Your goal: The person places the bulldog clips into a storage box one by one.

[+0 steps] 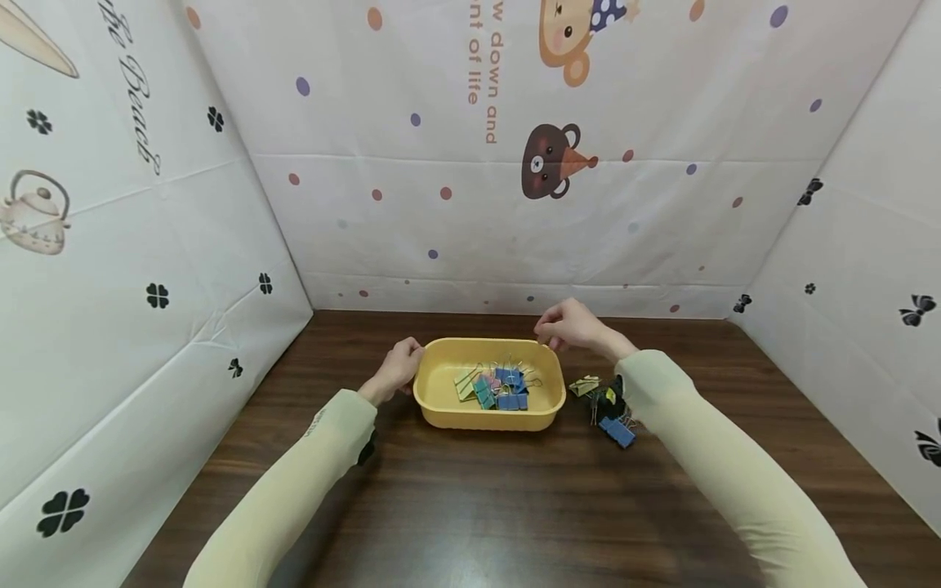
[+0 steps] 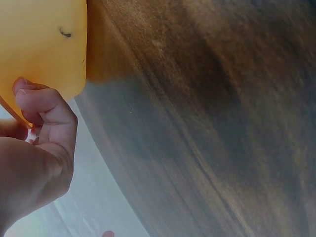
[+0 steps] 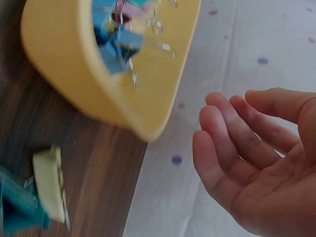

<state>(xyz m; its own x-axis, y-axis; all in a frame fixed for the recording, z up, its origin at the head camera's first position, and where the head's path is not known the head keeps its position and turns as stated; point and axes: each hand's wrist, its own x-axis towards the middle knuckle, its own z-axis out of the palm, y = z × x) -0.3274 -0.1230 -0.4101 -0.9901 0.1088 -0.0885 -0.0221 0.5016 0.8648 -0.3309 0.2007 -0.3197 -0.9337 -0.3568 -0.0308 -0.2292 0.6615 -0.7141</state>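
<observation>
A yellow plastic basin (image 1: 478, 420) stands on the table with several binder clips inside: blue clips (image 1: 512, 402), a teal clip (image 1: 483, 393), a yellow clip (image 1: 465, 385) and a pinkish one. At its left end my left hand (image 1: 397, 367) pinches the rim; in the left wrist view, curled fingers (image 2: 47, 101) press the basin's outer wall (image 2: 44, 44) with the thumb on the other side. My right hand (image 1: 577, 325) hovers just beyond the basin's back right corner. Its fingers are loosely bent and hold nothing in the right wrist view, apart from the rim.
Right of the basin lies a small pile of clips, with a yellow clip (image 1: 585, 385) and a blue clip (image 1: 617, 431), partly behind the right sleeve (image 1: 654, 384). A teal clip (image 3: 19, 207) shows there too. Printed white sheets (image 1: 441, 229) enclose the brown table (image 1: 470, 506).
</observation>
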